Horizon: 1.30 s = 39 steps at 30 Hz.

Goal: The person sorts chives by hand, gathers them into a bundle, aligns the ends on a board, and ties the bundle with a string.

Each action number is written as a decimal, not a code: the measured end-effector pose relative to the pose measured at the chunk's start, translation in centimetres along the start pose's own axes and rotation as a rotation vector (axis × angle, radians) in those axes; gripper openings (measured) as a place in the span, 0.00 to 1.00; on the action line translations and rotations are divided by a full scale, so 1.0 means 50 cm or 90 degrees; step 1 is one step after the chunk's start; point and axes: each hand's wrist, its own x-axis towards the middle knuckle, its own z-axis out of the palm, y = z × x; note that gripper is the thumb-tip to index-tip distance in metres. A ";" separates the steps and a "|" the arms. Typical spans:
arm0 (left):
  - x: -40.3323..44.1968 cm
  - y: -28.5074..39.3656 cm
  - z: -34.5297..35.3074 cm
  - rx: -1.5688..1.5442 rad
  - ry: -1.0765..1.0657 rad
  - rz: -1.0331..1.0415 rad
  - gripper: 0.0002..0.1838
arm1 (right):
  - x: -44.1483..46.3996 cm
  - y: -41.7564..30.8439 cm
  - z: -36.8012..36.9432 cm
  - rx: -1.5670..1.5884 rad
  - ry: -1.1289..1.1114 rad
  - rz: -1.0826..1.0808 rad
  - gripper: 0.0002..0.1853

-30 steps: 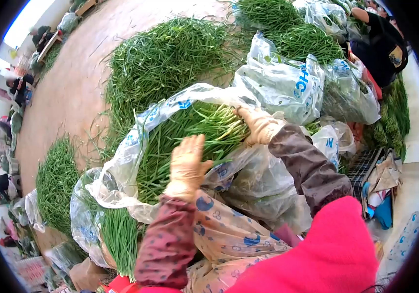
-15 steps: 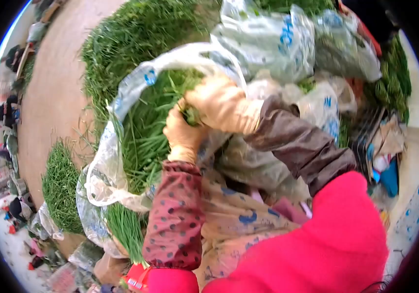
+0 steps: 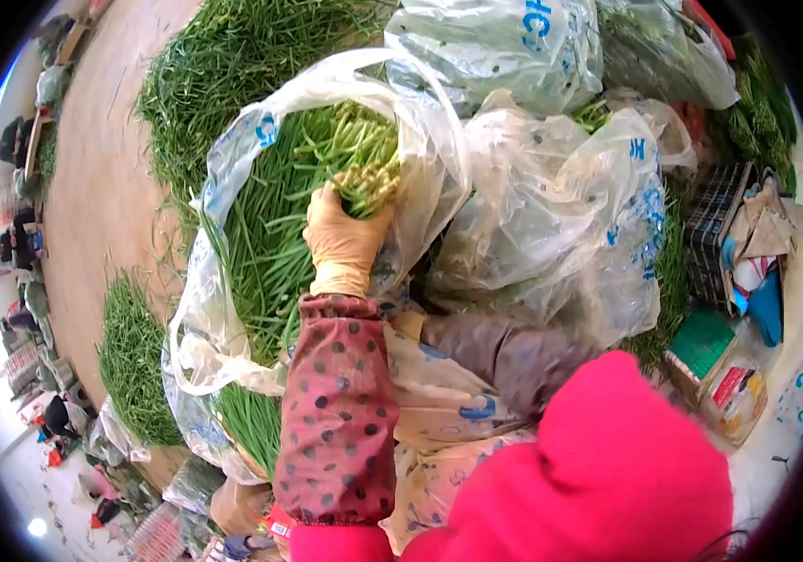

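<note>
My left hand [image 3: 345, 239], in a pale yellow glove, reaches into an open clear plastic bag [image 3: 205, 290]. Its fingers close around the cut ends of a bunch of chives [image 3: 368, 155], whose pale stem tips face up. More long green chives [image 3: 265, 225] fill the bag beneath and beside that hand. My right hand [image 3: 409, 324] is low near my lap, below the bag's right side; just a sliver of its glove shows, and the fingers are hidden behind the forearm and sleeve.
Loose greens [image 3: 223, 89] are heaped beyond the bag, with a smaller pile [image 3: 134, 365] at left. Crumpled plastic bags [image 3: 551, 215] lie at right, and filled bags [image 3: 495, 56] stand behind them. A black crate [image 3: 715, 234] is at far right. People [image 3: 17, 244] sit along the far left.
My right hand has left the bunch and drawn back down toward my lap. My left hand stays on the bunch, whose stem ends now show. The view has shifted slightly.
</note>
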 end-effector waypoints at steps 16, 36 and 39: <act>-0.011 0.020 -0.002 0.097 0.007 0.144 0.46 | 0.041 -0.005 0.001 -0.760 -0.090 -0.351 0.18; -0.047 0.087 -0.009 0.323 -0.048 0.079 0.33 | 0.025 0.019 0.028 -0.743 -0.058 -0.316 0.19; -0.051 0.069 0.014 0.249 -0.102 0.138 0.29 | 0.024 0.026 0.026 -0.742 -0.054 -0.312 0.20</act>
